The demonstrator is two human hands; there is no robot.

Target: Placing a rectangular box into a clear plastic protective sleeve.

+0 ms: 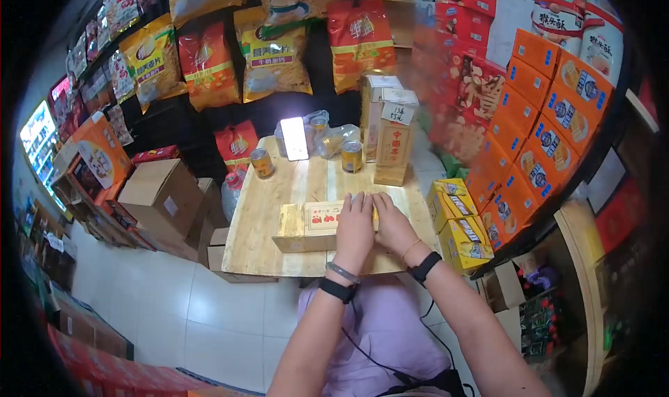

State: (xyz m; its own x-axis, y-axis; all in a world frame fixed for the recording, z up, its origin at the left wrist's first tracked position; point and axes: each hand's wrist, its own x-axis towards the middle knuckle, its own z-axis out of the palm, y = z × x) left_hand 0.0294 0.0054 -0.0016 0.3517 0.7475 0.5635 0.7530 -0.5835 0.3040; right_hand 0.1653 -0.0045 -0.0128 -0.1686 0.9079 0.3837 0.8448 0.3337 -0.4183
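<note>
A long gold box point(293, 222) with red characters on its top lies flat on the wooden table point(245, 254). My left hand point(356, 224) reaches over its right part from the near side, fingers together and tips at the far edge. At the right end, my right hand point(395, 224) is closed about the box, fingers bent. Both hands cover that end, so I cannot see its flap. Behind them stand tall gold boxes point(394, 146), one with a white handwritten label on top. A yellow can point(351, 156) stands nearby, and another can point(262, 164) is at the far left.
A lit phone point(295, 138) stands upright at the table's back, beside clear plastic wrapping point(331, 143). Yellow cartons point(463, 244) and stacked orange boxes point(540, 139) border the right side. Cardboard boxes point(164, 195) stand on the left. Snack bags point(275, 56) hang behind. A dark cable point(369, 359) crosses my lap.
</note>
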